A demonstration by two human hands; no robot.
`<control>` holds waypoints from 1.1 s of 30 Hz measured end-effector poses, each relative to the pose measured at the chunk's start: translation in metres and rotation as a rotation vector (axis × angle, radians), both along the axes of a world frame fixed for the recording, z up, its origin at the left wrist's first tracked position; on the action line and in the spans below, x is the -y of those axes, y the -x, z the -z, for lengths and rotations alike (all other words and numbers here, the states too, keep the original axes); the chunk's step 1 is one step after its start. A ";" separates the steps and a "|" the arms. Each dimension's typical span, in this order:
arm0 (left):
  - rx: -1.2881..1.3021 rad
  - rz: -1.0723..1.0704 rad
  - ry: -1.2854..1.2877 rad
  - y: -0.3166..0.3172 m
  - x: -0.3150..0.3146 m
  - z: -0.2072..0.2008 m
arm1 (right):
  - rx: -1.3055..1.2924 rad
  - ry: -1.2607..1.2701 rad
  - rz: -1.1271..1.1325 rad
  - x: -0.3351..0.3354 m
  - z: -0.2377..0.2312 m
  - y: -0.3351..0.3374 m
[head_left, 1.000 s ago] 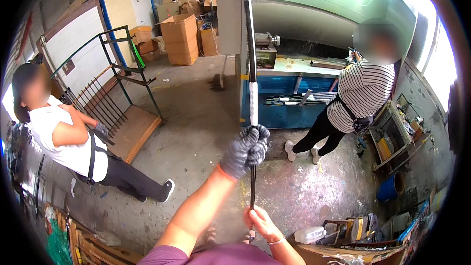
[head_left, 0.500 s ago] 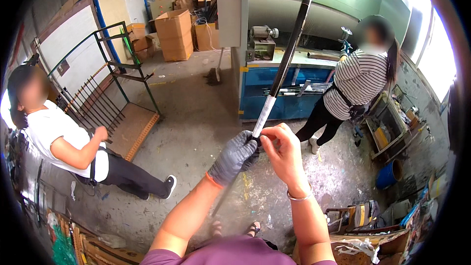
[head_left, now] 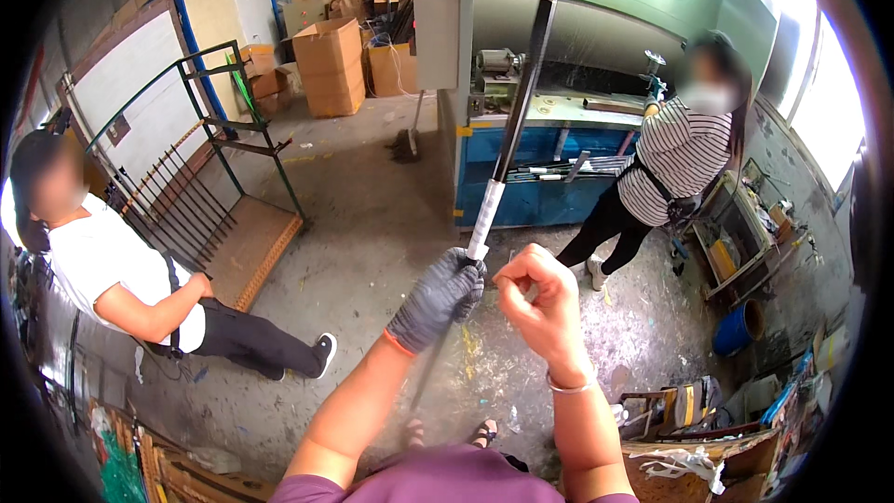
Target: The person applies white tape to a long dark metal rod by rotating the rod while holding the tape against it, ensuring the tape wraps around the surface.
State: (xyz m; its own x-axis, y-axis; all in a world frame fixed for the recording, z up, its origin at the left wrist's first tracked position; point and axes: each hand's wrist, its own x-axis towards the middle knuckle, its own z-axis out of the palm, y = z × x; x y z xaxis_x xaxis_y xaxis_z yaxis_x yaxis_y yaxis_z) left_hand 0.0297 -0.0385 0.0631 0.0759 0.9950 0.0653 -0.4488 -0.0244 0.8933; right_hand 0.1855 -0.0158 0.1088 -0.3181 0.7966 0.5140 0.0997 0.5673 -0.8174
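Note:
My left hand, in a dark grey glove with an orange cuff, is closed around a long, glossy black pole. Just above that grip, a white wrapped section covers the pole. The pole slants up and slightly right past the top of the picture, and a thin, blurred length shows below my glove. My bare right hand, with a bangle at the wrist, is raised to the right of the pole and apart from it. Its fingers are curled against the thumb; whether something small is pinched there is hidden.
Ahead, a person in a striped top stands at a blue workbench holding a spray gun. At left is a person in a white shirt, near a metal rack cart. Cardboard boxes stand behind; a blue bin is at right.
My right hand has come away from the pole and curled its fingers further. The pole's upper part has swung left, and my left hand has shifted slightly left. The white-shirted person's hand has lowered.

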 end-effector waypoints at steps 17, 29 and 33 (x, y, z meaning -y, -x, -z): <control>0.504 0.682 -0.219 0.080 0.058 -0.009 | 0.070 -0.197 0.228 -0.028 -0.014 -0.055; 0.333 0.444 0.010 0.050 0.007 -0.008 | -0.230 0.087 0.485 -0.010 0.078 -0.185; 0.286 0.399 -0.057 0.056 0.007 -0.009 | -0.224 0.102 0.500 -0.007 0.078 -0.186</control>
State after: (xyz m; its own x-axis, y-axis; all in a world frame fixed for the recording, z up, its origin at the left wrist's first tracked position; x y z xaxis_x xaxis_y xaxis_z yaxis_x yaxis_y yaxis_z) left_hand -0.0264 -0.0457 0.0716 0.4213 0.8863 0.1924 -0.6602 0.1542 0.7351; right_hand 0.3716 -0.0088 0.0306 0.2201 0.8715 0.4383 0.1540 0.4126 -0.8978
